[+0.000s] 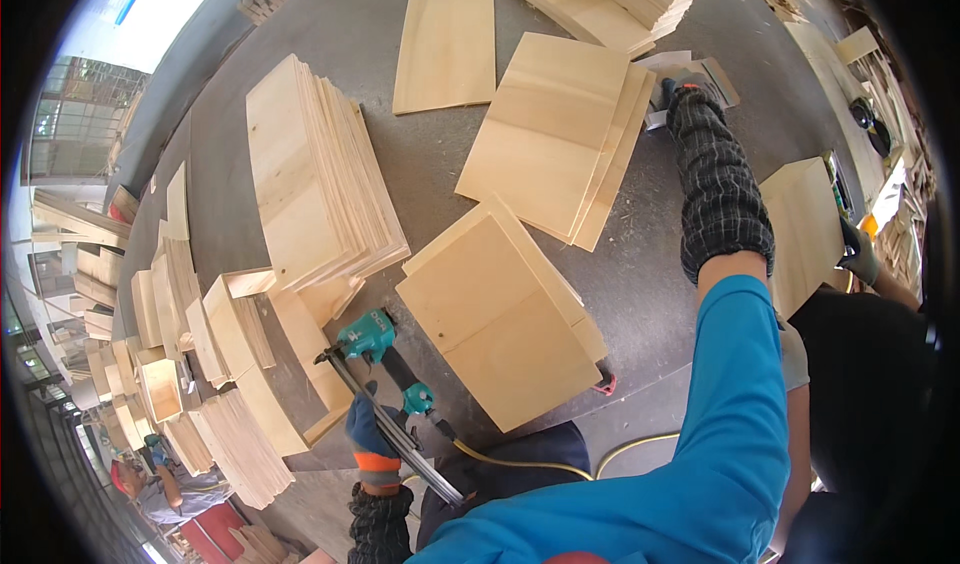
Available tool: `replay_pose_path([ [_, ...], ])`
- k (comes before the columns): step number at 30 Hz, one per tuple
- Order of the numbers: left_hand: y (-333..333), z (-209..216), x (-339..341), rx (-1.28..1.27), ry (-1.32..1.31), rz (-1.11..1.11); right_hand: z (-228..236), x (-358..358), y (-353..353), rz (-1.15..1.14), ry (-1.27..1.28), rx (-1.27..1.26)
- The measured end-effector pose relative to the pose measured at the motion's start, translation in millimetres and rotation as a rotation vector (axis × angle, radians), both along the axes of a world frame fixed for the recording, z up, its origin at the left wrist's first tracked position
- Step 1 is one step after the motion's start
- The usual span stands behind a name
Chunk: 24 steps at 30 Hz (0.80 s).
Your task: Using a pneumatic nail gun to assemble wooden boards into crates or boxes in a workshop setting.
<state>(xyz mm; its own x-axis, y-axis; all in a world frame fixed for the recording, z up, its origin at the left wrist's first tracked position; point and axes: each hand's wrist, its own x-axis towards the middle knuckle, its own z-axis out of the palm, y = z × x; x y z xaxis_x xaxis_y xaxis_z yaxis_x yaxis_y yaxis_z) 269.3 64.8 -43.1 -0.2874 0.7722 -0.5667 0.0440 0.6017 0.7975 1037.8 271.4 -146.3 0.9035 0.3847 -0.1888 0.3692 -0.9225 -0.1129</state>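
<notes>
My left hand (372, 436), in a blue and orange glove, is closed round the long grey magazine of a teal and black air nail gun (369, 336). The gun lies at the table's near side with a yellow hose at its handle. Long silver metal extends from the magazine toward my body. My right arm stretches far forward, and my gloved right hand (686, 84) is at an opened cardboard box (712, 82); its fingers are mostly hidden there. Between my arms lie a near stack of thin plywood panels (505, 319) and a farther stack of plywood panels (550, 129).
A tall plywood pile (310, 179) stands at left, with assembled wooden boxes (160, 389) beyond. A single panel (446, 49) and another pile (600, 4) are at the back. At right, another person's gloved hand (858, 252) is beside a panel (800, 229). The yellow hose (635, 444) crosses near me.
</notes>
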Motion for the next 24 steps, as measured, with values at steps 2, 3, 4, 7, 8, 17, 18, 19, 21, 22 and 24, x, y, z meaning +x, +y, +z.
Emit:
replay_pose_path([
  [2, -1.1, 0.6, 0.3, 0.002, 0.001, 0.003, -9.2, 10.2, 3.3, -0.008, 0.002, -0.011],
  [3, -1.4, 1.4, 0.4, -0.008, -0.002, 0.008, -13.7, 14.5, 4.3, -0.008, 0.002, -0.014],
  [4, -1.5, 2.0, 0.5, -0.005, -0.02, 0.001, -18.5, 18.2, 4.5, -0.008, 0.004, -0.017],
  [7, 0.1, 4.7, 1.1, -0.001, 0.007, -0.042, -29.5, 32.9, 4.1, -0.019, 0.0, -0.022],
  [8, 0.8, 5.7, 1.5, 0.007, -0.002, -0.05, -32.7, 38.3, 2.9, -0.023, -0.003, -0.028],
  [17, -1.4, 14.0, -1.9, -0.014, -0.002, -0.128, -42.6, 65.0, -22.6, -0.075, -0.02, 0.147],
  [18, -1.1, 11.5, -4.5, -0.015, -0.034, -0.123, -42.4, 67.8, -28.9, -0.07, -0.005, 0.237],
  [19, -0.1, 7.6, -6.9, -0.046, -0.039, -0.08, -43.7, 71.3, -35.3, -0.006, -0.142, 0.282],
  [21, 2.4, -2.7, -11.9, -0.036, -0.172, -0.023, -31.3, 95.4, -53.2, 0.121, -0.195, 0.336],
  [22, 0.8, -6.3, -14.2, -0.079, -0.204, 0.051, -28.0, 103.1, -56.4, 0.219, -0.194, 0.355],
  [24, -5.4, -9.9, -19.7, 0.01, -0.057, -0.182, -0.3, 125.4, -48.6, 0.191, -0.006, 0.333],
])
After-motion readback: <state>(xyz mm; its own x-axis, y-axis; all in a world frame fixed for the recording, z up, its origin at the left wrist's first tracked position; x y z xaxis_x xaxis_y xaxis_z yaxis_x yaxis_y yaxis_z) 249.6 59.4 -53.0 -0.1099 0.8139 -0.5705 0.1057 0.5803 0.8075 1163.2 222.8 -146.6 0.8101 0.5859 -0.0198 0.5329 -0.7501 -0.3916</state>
